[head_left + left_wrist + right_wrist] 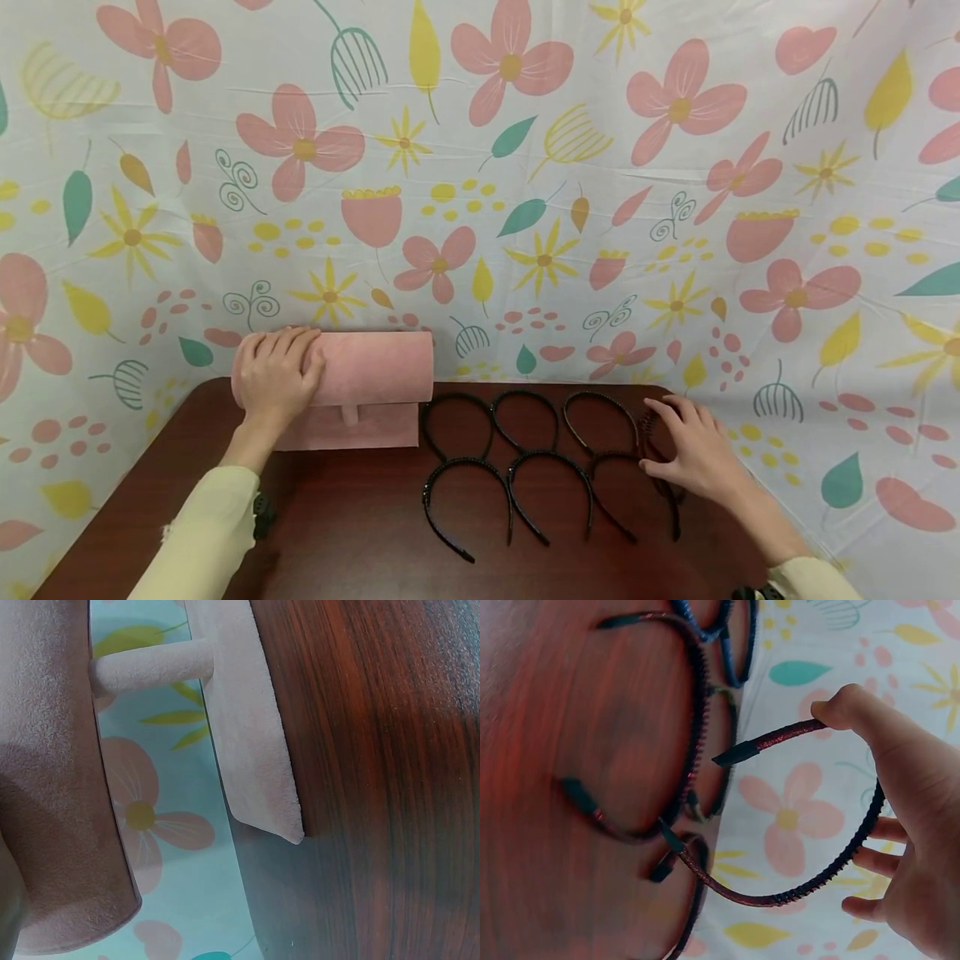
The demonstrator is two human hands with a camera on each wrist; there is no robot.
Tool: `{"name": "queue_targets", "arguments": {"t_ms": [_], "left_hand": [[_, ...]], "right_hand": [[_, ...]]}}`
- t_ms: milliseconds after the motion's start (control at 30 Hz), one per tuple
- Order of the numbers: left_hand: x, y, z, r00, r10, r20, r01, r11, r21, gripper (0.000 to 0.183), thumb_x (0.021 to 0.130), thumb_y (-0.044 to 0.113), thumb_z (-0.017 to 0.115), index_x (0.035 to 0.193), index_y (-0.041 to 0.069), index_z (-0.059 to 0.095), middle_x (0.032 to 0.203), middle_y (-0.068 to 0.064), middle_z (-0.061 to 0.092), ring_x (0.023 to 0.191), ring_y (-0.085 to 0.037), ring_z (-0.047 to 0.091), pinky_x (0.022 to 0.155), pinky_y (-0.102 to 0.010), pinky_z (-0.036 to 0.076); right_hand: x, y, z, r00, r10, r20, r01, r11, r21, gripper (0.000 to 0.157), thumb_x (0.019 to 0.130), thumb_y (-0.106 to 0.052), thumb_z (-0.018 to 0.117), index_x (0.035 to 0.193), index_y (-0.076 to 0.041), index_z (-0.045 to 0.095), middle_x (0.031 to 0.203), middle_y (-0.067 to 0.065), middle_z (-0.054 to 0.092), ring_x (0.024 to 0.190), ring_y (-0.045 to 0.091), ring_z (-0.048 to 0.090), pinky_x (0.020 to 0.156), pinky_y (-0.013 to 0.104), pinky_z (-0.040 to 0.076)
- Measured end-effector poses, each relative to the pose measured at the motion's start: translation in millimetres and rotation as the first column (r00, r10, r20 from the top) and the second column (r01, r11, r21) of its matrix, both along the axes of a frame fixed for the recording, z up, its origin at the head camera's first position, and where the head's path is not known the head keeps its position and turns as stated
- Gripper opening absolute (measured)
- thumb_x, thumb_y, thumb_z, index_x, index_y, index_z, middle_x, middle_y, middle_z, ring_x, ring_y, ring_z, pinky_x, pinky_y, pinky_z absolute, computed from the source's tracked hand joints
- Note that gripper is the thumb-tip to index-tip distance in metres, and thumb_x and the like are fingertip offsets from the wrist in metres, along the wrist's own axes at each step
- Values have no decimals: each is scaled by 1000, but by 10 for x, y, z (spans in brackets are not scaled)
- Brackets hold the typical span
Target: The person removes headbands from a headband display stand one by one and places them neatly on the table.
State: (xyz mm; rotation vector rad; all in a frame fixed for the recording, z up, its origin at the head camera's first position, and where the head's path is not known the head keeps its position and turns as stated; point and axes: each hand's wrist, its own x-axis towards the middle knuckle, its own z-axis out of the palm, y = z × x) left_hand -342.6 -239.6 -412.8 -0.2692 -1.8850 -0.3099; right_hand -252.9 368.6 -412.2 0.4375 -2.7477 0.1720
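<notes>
At the left rear of the table stands a pink, velvety headband stand (382, 367): a thick horizontal roll on a short post above a flat base (255, 750). My left hand (277, 375) grips the roll's left part, fingers bent over its top and thumb at the front. On the right, my right hand (693, 450) holds a dark headband (795, 894) with a ridged band and reddish glittery ends. Thumb and fingers touch opposite sides of its curve, and its tips point away from the palm. Another ridged headband (697, 727) lies close by on the table.
Several dark headbands lie in two rows right of the stand, among them a front one (467, 461) and a rear one (525, 393). Behind the dark red wooden table (345, 517) hangs a floral cloth (480, 208), which also runs along the right side.
</notes>
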Motion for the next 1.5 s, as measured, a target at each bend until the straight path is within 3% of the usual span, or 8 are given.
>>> {"name": "queue_targets", "arguments": {"t_ms": [200, 500, 733, 1267, 1500], "left_hand": [[4, -3, 0, 1000, 6, 3, -6, 1000, -5, 40, 92, 36, 49, 104, 9, 76, 106, -11, 75, 99, -35, 67, 99, -51, 42], [-4, -7, -3, 1000, 1, -4, -1, 1000, -1, 40, 92, 36, 49, 104, 9, 76, 105, -11, 75, 99, -34, 67, 99, -51, 42], [5, -15, 6, 1000, 8, -2, -8, 1000, -9, 40, 92, 36, 50, 105, 9, 76, 106, -11, 75, 99, -34, 67, 98, -51, 43], [-8, 2, -14, 1000, 28, 13, -28, 999, -18, 42, 93, 38, 47, 105, 10, 76, 106, -10, 75, 99, -33, 68, 98, -50, 44], [-12, -8, 1, 1000, 26, 18, -26, 1000, -13, 42, 93, 37, 47, 105, 10, 76, 107, -10, 75, 100, -34, 67, 98, -50, 44]], "right_hand": [[34, 143, -55, 1000, -9, 27, 9, 1000, 2, 90, 69, -41, 86, 143, -10, 46, 136, 22, 42, 121, 49, 40, 83, 71, 37], [90, 356, -178, 983, -64, 173, 64, 998, 6, 92, 71, -52, 83, 143, -10, 45, 145, 25, 35, 112, 54, 44, 72, 70, 41], [73, 502, -288, 978, -74, 196, 72, 997, 19, 90, 71, -51, 83, 141, -9, 46, 132, 27, 45, 111, 56, 46, 69, 69, 43], [31, 851, -508, 900, -92, 426, 111, 994, -19, 86, 78, -53, 76, 142, -4, 47, 131, 31, 45, 110, 55, 44, 66, 63, 44], [39, 919, -571, 880, -98, 464, 103, 995, 14, 79, 77, -50, 77, 138, -4, 53, 126, 26, 51, 103, 47, 50, 67, 57, 48]]}}
